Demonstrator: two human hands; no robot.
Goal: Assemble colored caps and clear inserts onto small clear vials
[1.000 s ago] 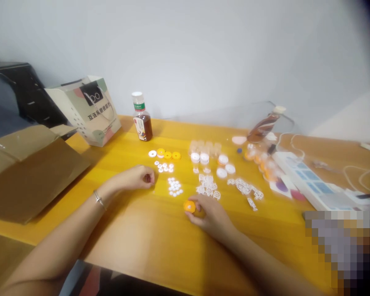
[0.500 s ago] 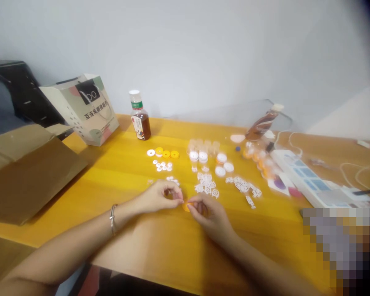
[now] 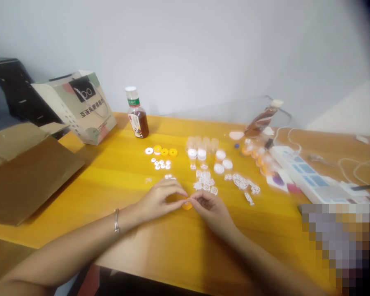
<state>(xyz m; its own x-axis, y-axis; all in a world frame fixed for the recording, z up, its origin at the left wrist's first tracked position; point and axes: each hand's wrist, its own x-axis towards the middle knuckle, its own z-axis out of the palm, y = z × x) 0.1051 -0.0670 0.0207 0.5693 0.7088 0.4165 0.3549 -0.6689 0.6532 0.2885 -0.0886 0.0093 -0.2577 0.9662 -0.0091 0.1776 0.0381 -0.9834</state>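
My left hand (image 3: pixel 165 195), with a silver bangle at the wrist, has its thumb and forefinger pinched together. My right hand (image 3: pixel 210 207) pinches too, its fingertips meeting the left ones. Directly under the joined fingertips shows a small round orange piece (image 3: pixel 187 205), partly covered by them. Whatever is between the fingers is too small to make out. Beyond the hands lie white openwork plastic pieces (image 3: pixel 205 179), small white round pieces (image 3: pixel 162 163), and a row of yellow and white discs (image 3: pixel 169 152).
White spools (image 3: pixel 196 154) stand before several clear cups (image 3: pixel 203 142). More openwork pieces (image 3: pixel 242 181) lie to the right, near a white power strip (image 3: pixel 306 172). A drink bottle (image 3: pixel 138 121), a paper bag (image 3: pixel 91 111) and a cardboard box (image 3: pixel 31 172) occupy the left side. Another bottle (image 3: pixel 262 121) leans at the back right.
My left hand has shifted slightly right, and its fingertips now meet the right hand's. The orange piece shows lower, beneath the fingertips. The view has shifted a little.
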